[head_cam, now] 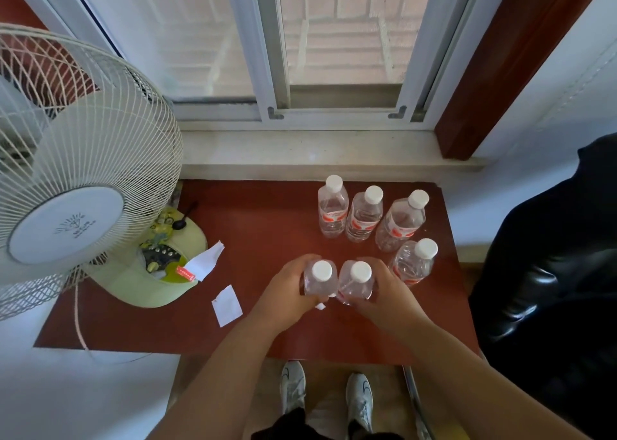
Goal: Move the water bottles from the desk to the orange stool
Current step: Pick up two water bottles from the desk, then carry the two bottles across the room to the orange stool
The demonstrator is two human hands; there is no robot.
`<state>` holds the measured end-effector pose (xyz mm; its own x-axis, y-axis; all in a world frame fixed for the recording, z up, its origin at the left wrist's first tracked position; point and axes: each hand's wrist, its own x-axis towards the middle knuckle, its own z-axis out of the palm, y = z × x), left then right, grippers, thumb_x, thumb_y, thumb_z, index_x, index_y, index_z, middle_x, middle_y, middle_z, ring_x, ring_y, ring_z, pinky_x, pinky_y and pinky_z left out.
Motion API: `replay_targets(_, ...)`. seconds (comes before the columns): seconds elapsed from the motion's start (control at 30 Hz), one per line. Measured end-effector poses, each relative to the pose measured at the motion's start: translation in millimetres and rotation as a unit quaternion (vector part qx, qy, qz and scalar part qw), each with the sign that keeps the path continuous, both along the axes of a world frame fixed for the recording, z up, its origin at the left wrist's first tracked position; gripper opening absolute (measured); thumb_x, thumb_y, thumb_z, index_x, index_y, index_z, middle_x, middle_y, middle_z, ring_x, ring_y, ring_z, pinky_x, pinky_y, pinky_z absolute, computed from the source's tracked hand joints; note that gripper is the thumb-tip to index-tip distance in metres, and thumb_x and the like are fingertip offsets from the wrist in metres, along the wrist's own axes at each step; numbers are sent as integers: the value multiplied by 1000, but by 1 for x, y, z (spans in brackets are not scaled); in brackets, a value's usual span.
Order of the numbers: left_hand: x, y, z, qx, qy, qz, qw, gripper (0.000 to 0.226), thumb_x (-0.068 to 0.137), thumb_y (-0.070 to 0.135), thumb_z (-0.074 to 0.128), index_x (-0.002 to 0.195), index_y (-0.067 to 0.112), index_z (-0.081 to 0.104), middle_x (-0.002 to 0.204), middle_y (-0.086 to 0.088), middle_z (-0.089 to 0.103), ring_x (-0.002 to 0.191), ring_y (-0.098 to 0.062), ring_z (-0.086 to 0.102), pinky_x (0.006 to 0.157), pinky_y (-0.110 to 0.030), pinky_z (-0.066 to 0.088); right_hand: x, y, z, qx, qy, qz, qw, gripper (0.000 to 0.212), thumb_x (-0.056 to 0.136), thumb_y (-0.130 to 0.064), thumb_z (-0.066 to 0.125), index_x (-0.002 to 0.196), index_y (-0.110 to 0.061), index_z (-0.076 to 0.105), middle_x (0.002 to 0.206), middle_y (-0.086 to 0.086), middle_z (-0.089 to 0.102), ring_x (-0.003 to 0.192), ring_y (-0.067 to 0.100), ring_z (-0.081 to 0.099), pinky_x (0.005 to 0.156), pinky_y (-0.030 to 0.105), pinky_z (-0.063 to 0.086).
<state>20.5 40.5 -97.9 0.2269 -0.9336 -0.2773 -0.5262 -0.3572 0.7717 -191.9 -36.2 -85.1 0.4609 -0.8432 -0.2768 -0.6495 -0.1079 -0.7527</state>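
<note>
Several clear water bottles with white caps and red labels stand on the red-brown desk point(267, 226). My left hand point(288, 289) grips one bottle point(320, 281) near the desk's front. Right beside it, my right hand point(384, 292) grips a second bottle point(356, 282). The two held bottles touch each other. Three more bottles stand in a row further back: one point(333, 211), another point(364, 217) and a third point(402, 222). A further bottle point(414, 262) stands just right of my right hand. No orange stool is in view.
A large pale fan point(76, 172) with a green base point(160, 266) takes up the desk's left side. Paper scraps point(227, 305) lie near the base. A black leather chair point(551, 272) stands to the right. A windowsill point(317, 152) runs behind the desk. My shoes point(359, 399) show below.
</note>
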Motion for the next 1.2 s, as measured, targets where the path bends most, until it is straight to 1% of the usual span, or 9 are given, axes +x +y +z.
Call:
replay_targets(0.13,-1,-5,2,8,0,-4,1000,68,73,30,87,130,43,53,128,18,62,119,-4,58,99,-29,50,-3,3,-9,19,-4,-10,1000,71,67,-42,88,126,-42,48,113,-26,62,103,-9,59,79,13,49)
replay_targets(0.3,-9,3,0,6,-2,20,1000,68,72,31,88,129,44,52,125,17,62,115,-6,60,97,-32,53,-2,8,-8,25,-12,-27,999,69,68,-39,90,124,-42,51,106,-25,65,96,-13,60,73,10,48)
replay_targets(0.37,-14,8,4,2,-2,39,999,67,71,33,89,128,43,54,125,18,63,115,-6,61,96,-32,53,-2,11,-1,28,-16,-32,999,68,68,-39,89,124,-42,50,105,-25,65,96,-8,62,71,9,47)
replay_targets(0.5,-20,16,39,-15,20,78,997,73,75,40,89,134,44,46,126,26,59,113,2,58,85,-10,46,-6,10,37,-8,-47,-56,997,77,67,-48,88,129,-45,43,110,-29,60,101,0,63,79,18,51)
replay_targets(0.6,-21,19,88,-72,36,100,992,71,71,48,89,122,57,42,112,38,56,103,14,59,72,-2,46,-11,5,83,-51,-58,-50,996,79,65,-57,87,127,-48,41,107,-33,57,97,-4,63,80,20,56)
replay_targets(0.73,-21,16,153,-136,17,97,986,69,64,55,90,114,68,45,116,36,61,106,12,60,81,-10,48,-22,3,142,-92,-47,-42,994,84,64,-52,88,135,-39,45,107,-30,56,98,-1,62,80,19,54)
replay_targets(0.87,-29,16,193,-190,-3,109,976,75,62,52,92,124,58,50,120,28,64,106,11,61,86,-15,50,-34,4,184,-122,-58,-49,990,86,59,-61,86,134,-39,49,111,-24,64,98,0,64,83,27,57)
replay_targets(0.97,-36,18,212,-203,-6,107,973,82,59,59,90,131,51,52,123,24,65,108,3,65,95,-31,55,-44,8,207,-142,-72,-52,986,87,56,-68,83,133,-42,52,108,-25,67,94,-5,64,79,27,59)
replay_targets(1.2,-52,24,234,-219,-21,103,970,82,58,61,88,133,48,56,119,28,65,105,8,63,87,-17,50,-61,15,228,-184,-66,-62,979,81,52,-78,74,125,-50,52,100,-37,63,93,-14,59,73,14,49)
